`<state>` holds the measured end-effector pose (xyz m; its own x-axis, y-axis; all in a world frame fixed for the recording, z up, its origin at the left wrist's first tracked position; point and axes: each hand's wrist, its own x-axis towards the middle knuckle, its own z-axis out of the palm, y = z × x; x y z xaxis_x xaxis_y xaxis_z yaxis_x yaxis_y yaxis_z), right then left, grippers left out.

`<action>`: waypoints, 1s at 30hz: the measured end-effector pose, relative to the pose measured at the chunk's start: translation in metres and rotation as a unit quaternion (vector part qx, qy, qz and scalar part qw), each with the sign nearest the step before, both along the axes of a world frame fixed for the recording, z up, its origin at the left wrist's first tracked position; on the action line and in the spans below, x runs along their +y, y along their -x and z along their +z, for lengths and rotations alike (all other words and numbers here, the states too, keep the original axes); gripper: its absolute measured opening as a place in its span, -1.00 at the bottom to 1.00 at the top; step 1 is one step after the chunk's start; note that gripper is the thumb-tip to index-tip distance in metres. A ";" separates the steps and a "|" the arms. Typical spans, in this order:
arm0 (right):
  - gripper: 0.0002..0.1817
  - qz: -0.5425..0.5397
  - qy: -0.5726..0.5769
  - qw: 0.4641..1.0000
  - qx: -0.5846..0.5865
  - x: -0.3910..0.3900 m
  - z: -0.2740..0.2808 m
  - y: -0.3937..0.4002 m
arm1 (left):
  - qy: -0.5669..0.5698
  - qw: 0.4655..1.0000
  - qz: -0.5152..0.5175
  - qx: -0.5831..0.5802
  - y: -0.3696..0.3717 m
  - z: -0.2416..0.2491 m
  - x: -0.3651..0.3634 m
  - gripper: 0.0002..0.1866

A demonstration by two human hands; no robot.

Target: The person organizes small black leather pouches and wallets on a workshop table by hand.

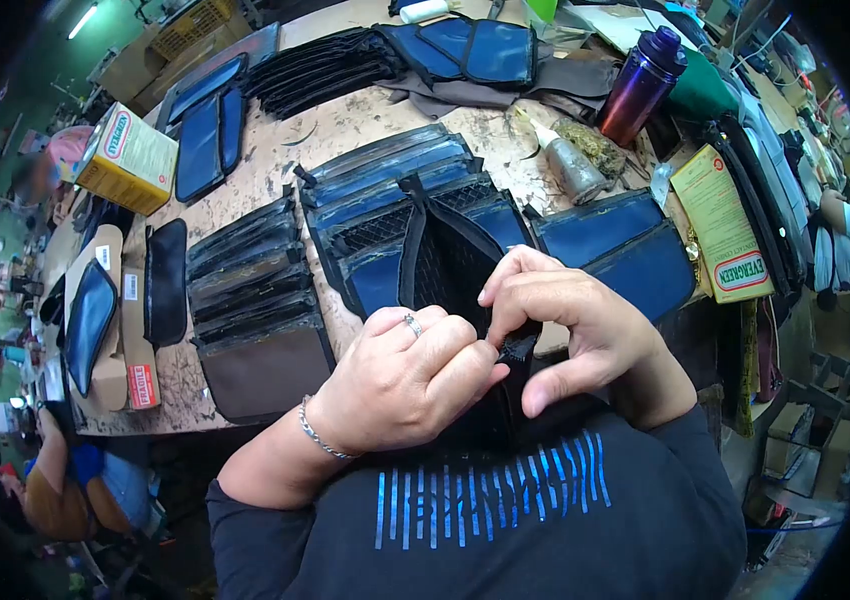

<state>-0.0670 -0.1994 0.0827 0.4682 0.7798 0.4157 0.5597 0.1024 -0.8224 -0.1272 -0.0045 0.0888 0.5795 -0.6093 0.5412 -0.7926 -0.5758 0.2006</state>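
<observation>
Close to my chest, both hands pinch the lower edge of a black mesh panel (450, 265) with black binding. My left hand (405, 380), with a ring and a bracelet, grips the edge from the left. My right hand (570, 320) grips it from the right, fingers curled over the top. The panel rises from my hands toward the table and covers part of a stack of blue and black mesh pieces (385, 190) lying on the worn worktable (335, 120).
A stack of dark brown pieces (255, 310) lies left of my hands, blue panels (625, 250) to the right. A purple bottle (642, 85), a glue bottle (570, 165) and yellow boxes (130, 158) (725, 225) stand around. Another person (65, 480) sits at lower left.
</observation>
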 end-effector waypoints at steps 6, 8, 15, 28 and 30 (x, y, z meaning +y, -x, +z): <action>-0.74 -0.051 0.001 0.998 0.043 -0.001 -0.007 0.005 | 0.233 0.877 0.016 0.420 -0.005 0.006 0.001 -0.72; -0.77 -0.072 -0.010 0.994 0.076 -0.002 -0.010 0.005 | 0.192 0.863 -0.013 0.467 -0.015 0.001 0.010 -0.64; -0.82 -0.066 -0.003 0.992 0.106 -0.007 -0.013 0.004 | 0.199 0.824 -0.039 0.529 -0.024 0.001 0.012 -0.80; -0.87 -0.060 0.043 0.997 -0.018 -0.004 0.013 0.005 | 0.133 0.930 -0.037 0.340 -0.017 0.033 0.009 -0.85; -0.89 -0.041 0.045 0.997 -0.052 -0.002 0.015 0.003 | 0.082 0.956 -0.021 0.280 -0.016 0.036 0.010 -0.83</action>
<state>-0.0702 -0.2013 0.0978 0.4895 0.7772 0.3953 0.6461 -0.0189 -0.7630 -0.1115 0.0055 0.1246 0.7833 -0.5722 0.2429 -0.5561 -0.4703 0.6852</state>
